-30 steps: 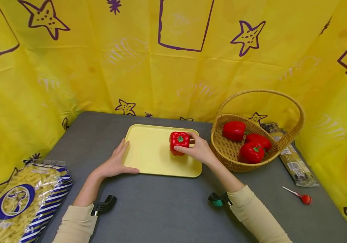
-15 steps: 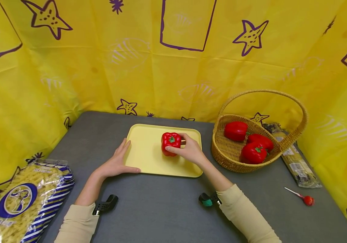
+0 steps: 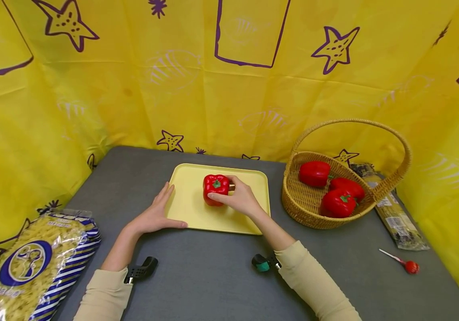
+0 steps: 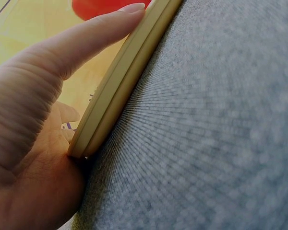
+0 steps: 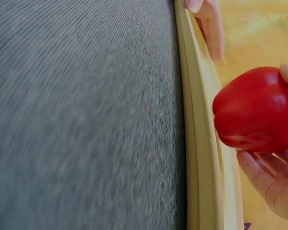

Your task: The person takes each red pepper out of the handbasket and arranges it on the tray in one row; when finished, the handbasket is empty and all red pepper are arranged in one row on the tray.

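Note:
A red bell pepper [image 3: 216, 187] with a green stem is held over the pale yellow tray [image 3: 197, 218]. My right hand [image 3: 240, 196] grips it from the right, the thumb in front and the fingers behind, as the right wrist view also shows on the pepper [image 5: 257, 110]. Whether the pepper touches the tray I cannot tell. At the tray's front left corner rests my left hand [image 3: 155, 217], fingers along the left edge and thumb along the front rim. In the left wrist view that thumb [image 4: 96, 36] lies straight against the tray's rim [image 4: 117, 91].
Right of the tray stands a wicker basket [image 3: 305, 218] with a tall handle and 3 red bell peppers [image 3: 314, 174]. A long clear packet [image 3: 398, 223] lies behind it, a red lollipop [image 3: 411, 266] in front. A bag of pasta [image 3: 32, 267] lies at left.
My right hand has carried the bell pepper leftward over the tray, from its right part to near its middle. The left hand keeps its place at the tray's corner.

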Motion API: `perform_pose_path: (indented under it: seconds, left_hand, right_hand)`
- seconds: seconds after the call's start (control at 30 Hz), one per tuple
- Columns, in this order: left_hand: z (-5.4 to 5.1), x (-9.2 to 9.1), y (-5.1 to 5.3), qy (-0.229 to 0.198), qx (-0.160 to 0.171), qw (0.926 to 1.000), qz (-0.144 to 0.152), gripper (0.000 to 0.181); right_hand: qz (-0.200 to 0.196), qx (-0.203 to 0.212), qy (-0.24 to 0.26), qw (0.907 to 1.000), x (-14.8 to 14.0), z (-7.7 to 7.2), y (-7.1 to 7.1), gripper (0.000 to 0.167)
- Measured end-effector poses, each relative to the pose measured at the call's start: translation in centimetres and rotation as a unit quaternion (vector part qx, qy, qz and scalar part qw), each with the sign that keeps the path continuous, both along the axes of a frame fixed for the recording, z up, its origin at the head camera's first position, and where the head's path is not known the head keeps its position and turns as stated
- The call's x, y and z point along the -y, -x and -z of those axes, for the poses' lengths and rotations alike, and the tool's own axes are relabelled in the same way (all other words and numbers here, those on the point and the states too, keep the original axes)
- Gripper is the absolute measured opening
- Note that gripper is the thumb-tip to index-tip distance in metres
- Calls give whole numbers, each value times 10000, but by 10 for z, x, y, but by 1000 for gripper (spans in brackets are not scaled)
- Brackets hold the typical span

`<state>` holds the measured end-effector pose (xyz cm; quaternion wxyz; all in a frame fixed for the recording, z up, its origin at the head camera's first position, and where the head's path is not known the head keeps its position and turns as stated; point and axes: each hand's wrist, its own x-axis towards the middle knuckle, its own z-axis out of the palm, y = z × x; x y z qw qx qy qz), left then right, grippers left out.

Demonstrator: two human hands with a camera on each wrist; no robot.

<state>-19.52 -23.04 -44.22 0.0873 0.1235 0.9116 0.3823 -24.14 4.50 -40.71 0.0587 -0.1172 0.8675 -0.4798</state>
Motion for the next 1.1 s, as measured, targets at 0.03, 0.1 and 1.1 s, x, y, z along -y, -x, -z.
perform_pose_path:
  seconds: [0.03,0.1,1.1]
  left_hand:
    - [0,0,0,4,3,10000,-5,128]
    - [0,0,0,15,4,10000,-5,128]
    - [1,-1,2,-131,141,9997,-134,135]
  right_hand:
    - [-8,7,29,10000,2,0,1,74]
    - [-10,19,93,10000,6,1,2,74]
    - [-83,63,455,9989,73,0,12,79]
